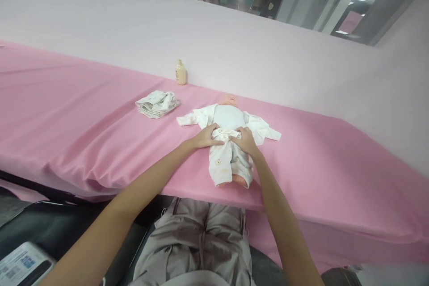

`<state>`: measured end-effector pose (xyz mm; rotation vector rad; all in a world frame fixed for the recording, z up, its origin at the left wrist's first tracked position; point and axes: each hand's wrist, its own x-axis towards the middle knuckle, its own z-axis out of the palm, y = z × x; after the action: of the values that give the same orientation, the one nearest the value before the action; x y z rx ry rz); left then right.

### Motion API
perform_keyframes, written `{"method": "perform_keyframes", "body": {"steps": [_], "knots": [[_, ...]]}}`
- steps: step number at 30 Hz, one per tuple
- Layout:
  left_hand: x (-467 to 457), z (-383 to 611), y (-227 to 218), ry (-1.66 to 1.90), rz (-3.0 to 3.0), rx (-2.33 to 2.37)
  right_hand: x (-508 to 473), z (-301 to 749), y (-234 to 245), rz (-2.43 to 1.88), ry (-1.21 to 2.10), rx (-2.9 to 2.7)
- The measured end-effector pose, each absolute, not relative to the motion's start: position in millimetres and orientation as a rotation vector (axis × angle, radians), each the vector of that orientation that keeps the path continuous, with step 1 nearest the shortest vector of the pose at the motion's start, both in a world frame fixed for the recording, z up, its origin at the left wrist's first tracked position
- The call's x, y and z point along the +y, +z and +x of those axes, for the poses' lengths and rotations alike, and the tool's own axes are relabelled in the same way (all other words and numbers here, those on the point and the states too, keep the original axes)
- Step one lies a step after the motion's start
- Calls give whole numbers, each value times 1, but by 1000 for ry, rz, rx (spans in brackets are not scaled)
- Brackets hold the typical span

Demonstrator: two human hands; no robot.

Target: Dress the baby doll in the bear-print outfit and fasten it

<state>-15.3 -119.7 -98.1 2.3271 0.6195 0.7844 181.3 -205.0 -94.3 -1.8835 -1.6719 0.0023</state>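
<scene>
A baby doll [229, 117] lies on its back on the pink cloth, its head away from me. A white patterned baby top [257, 129] is spread open under its torso with both sleeves out to the sides. White baby pants [220, 167] with small prints cover its legs, and the feet show at the cuffs. My left hand [207, 136] grips the left side of the waistband, thumb across the front. On the opposite side my right hand [246, 141] pinches the waistband, its fingers curled at the hip. The bunched fabric partly hides the fingertips.
A folded stack of pale cloths [157, 104] rests left of the doll. Behind it a cream pump bottle [180, 73] stands against the wall. The pink table cover [110, 120] hangs over the near edge. A white device [25, 264] lies at lower left.
</scene>
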Motion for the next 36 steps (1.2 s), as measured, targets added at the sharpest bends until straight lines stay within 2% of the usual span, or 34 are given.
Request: {"method": "perform_keyframes", "body": {"steps": [5, 10, 15, 20, 22, 31, 36], "knots": [[-127, -19, -100, 772, 2486, 638, -235, 194, -99, -1763, 133, -1916], [-148, -7, -98, 672, 2708, 647, -252, 174, -95, -1867, 62, -1815], [-175, -21, -87, 637, 2684, 795, -264, 160, -89, -1952, 19, -1750], [-199, -41, -81, 455, 2518, 710, -296, 165, -83, -1885, 358, -1804], [-205, -40, -81, 451, 2492, 758, -309, 164, -85, -1854, 386, -1833], [-241, -22, -68, 393, 2580, 916, -322, 137, -112, -1930, -234, -1541], [-267, -31, -86, 717, 2641, 897, -335, 123, -111, -1924, -268, -1483]]}}
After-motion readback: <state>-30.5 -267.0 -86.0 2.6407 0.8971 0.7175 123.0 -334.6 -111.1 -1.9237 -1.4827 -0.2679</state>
